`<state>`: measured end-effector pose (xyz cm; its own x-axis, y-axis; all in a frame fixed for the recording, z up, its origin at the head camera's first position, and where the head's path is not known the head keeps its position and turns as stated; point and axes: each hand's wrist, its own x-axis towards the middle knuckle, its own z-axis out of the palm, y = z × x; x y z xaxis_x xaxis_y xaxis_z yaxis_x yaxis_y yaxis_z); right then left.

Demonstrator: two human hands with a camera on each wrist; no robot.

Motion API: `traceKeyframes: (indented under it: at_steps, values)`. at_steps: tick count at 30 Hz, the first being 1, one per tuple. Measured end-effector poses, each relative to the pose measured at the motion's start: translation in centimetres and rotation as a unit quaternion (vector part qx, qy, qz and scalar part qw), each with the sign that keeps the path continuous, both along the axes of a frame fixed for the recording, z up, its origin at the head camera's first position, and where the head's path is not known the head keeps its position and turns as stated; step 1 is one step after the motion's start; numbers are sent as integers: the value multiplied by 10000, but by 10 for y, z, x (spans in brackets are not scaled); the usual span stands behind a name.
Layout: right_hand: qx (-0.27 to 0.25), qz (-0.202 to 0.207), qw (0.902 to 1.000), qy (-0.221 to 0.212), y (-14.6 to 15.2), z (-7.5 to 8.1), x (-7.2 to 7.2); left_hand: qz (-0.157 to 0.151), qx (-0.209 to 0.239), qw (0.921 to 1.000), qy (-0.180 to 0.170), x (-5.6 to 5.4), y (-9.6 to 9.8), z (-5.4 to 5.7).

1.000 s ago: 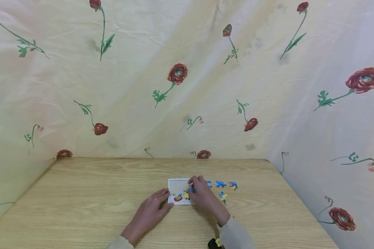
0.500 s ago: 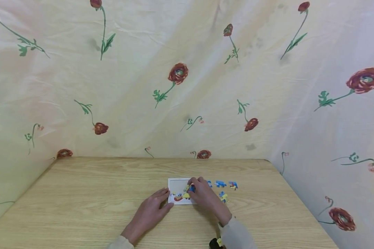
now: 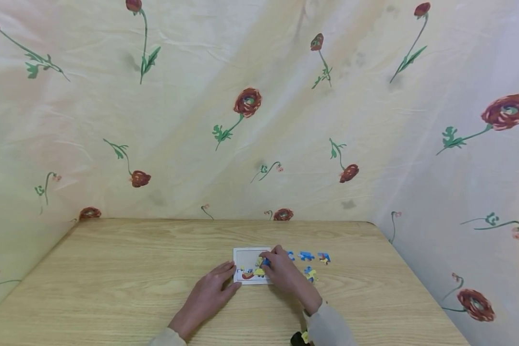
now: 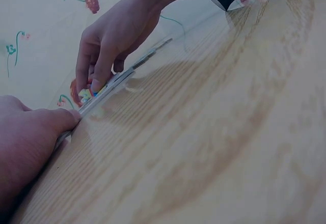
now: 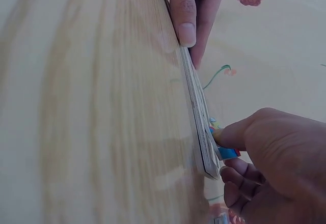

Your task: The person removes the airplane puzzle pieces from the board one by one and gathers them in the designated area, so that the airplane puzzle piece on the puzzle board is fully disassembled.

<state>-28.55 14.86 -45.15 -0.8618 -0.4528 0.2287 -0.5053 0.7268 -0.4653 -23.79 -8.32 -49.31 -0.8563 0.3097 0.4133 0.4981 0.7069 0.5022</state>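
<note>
A small white-rimmed jigsaw puzzle board [image 3: 248,249] lies flat on the table, with some colourful pieces [image 3: 247,275] along its lower part. My left hand [image 3: 209,292] rests at the board's left side, fingers against the edge and thumb at the near left corner. The left thumb [image 5: 187,33] presses on the board in the right wrist view. Over the board's right half, my right hand [image 3: 284,271] pinches a blue and yellow puzzle piece [image 5: 227,152] between thumb and fingers, low against the board. That hand covers the board's right side.
Several loose puzzle pieces [image 3: 305,255] lie right of the board, another yellow and blue piece [image 3: 310,274] nearer. A dark object [image 3: 298,339] with a yellow part shows by the right sleeve. Behind the wooden table [image 3: 134,254] hangs a flowered cloth [image 3: 177,120].
The right index finger and wrist have shifted slightly while the piece stays pinched over the board. My left hand holds the same place.
</note>
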Motion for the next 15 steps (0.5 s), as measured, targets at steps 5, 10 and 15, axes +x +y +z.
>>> traceKeyframes:
  at_steps: [5, 10, 15]
  values:
    - [94, 165, 9997, 121, 1, -2, -2, 15, -2, 10000, -67, 0, 0, 0]
    - [164, 252, 9994, 182, 1, -3, -1, 18, 13, 10000, -62, 0, 0, 2]
    - [-48, 256, 9995, 192, 2, -3, 1, -3, 37, 10000, -82, 1, 0, 2]
